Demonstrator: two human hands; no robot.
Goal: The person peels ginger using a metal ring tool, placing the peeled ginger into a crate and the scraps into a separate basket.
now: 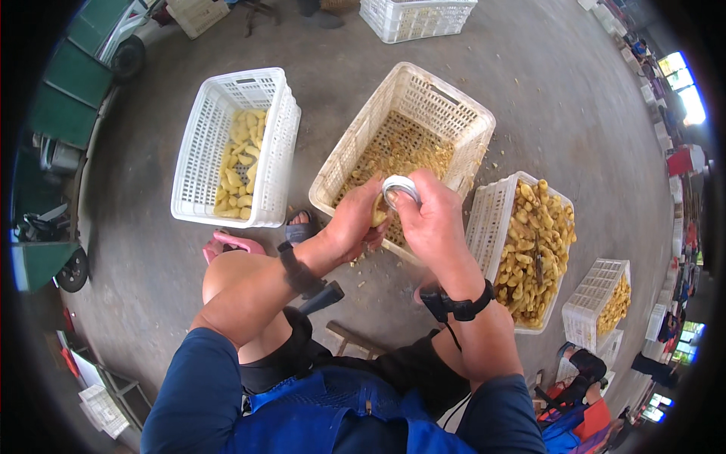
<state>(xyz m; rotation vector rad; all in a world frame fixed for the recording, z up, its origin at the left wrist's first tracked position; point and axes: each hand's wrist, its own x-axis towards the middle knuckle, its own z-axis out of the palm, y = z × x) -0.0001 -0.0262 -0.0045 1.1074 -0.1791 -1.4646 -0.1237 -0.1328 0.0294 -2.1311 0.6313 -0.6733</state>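
Observation:
My left hand [352, 219] is closed around a piece of ginger [378, 213], of which only a pale yellow part shows between the fingers. Against it, my right hand [435, 216] grips a round, silvery-white metal ring [398, 184], with the thumb inside its rim. Both hands meet above the near side of a stained cream crate [333, 163], whose bottom is strewn with ginger peelings [408, 151]. To the left, a white crate [189, 159] contains smooth, pale peeled ginger [243, 163]. On the right, another crate [488, 227] is heaped with unpeeled ginger [533, 242].
A dark stick-like object [538, 265] lies on the ginger heap. Farther right stands a smaller crate [586, 303] of ginger, with a person [586, 408] below it. A white crate [412, 21] stands at the back. A green vehicle [72, 91] is at far left.

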